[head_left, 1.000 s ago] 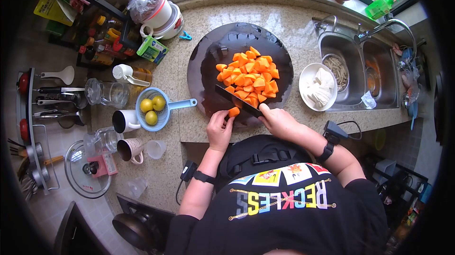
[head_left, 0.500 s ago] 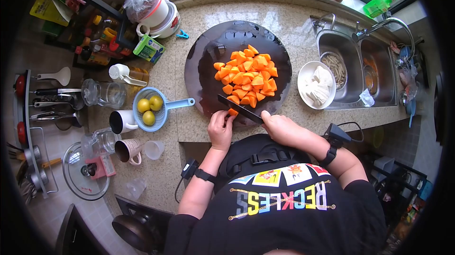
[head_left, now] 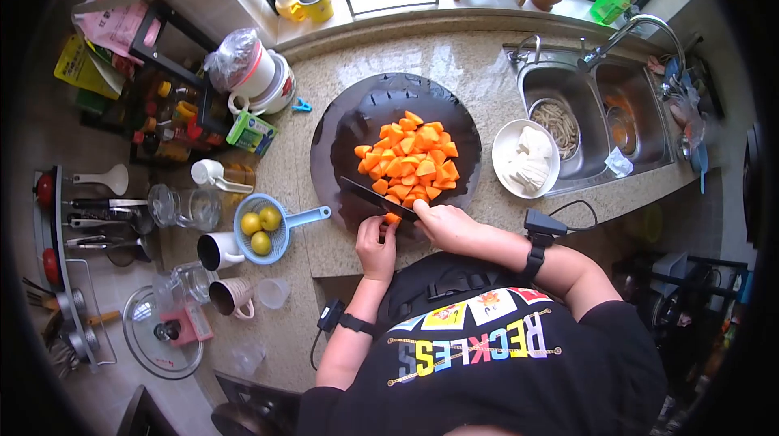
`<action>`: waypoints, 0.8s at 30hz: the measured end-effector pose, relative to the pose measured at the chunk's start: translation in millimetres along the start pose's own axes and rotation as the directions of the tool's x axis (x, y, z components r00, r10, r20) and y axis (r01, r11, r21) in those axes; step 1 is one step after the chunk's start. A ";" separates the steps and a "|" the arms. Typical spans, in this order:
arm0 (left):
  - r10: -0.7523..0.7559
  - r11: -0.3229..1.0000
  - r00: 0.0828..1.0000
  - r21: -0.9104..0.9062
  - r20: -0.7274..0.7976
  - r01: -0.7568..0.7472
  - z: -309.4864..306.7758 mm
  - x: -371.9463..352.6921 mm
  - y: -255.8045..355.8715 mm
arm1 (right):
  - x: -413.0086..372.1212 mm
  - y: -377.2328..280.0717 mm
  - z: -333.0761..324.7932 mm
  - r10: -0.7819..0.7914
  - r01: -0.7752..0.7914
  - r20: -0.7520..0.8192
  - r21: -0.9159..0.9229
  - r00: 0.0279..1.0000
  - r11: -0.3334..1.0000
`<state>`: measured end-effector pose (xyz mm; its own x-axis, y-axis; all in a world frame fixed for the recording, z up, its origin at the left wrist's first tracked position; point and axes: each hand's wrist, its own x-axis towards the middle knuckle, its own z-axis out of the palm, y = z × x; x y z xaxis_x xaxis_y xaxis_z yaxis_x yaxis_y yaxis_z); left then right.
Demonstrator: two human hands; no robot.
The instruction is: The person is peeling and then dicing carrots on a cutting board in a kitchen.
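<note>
A heap of orange carrot chunks (head_left: 414, 152) lies on the round dark cutting board (head_left: 337, 132). My right hand (head_left: 445, 227) is closed around the handle of a kitchen knife (head_left: 373, 197), whose dark blade points to the left, just in front of the heap. Close by the blade, at the board's near edge, my left hand (head_left: 376, 248) pinches a small carrot piece (head_left: 393, 219) with its fingertips. The knife's handle is mostly hidden inside my right hand.
Right of the board stands a white bowl (head_left: 501, 176) with pale white food, beside a double sink (head_left: 596, 168). To the left are a blue strainer (head_left: 302, 223) with yellow-green fruits, mugs (head_left: 231, 296) and a glass lid (head_left: 144, 352).
The camera view has tilted, so the board and hands sit lower in the picture. Both hands keep their holds, with the knife still beside the pinched carrot piece.
</note>
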<state>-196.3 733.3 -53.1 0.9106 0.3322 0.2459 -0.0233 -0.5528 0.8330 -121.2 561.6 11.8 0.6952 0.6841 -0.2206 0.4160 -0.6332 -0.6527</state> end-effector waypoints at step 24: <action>0.330 0.897 0.931 0.255 0.159 -0.361 9.5 27.6 17.0 | -22.8 65.4 -38.8 0.395 -0.416 -0.354 0.018 0.848 0.909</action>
<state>-167.6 725.8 -36.8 0.9054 0.0052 0.4244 -0.2447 -0.8107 0.5319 -87.1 490.6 2.3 0.9611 0.2020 -0.1884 0.0785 -0.8537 -0.5147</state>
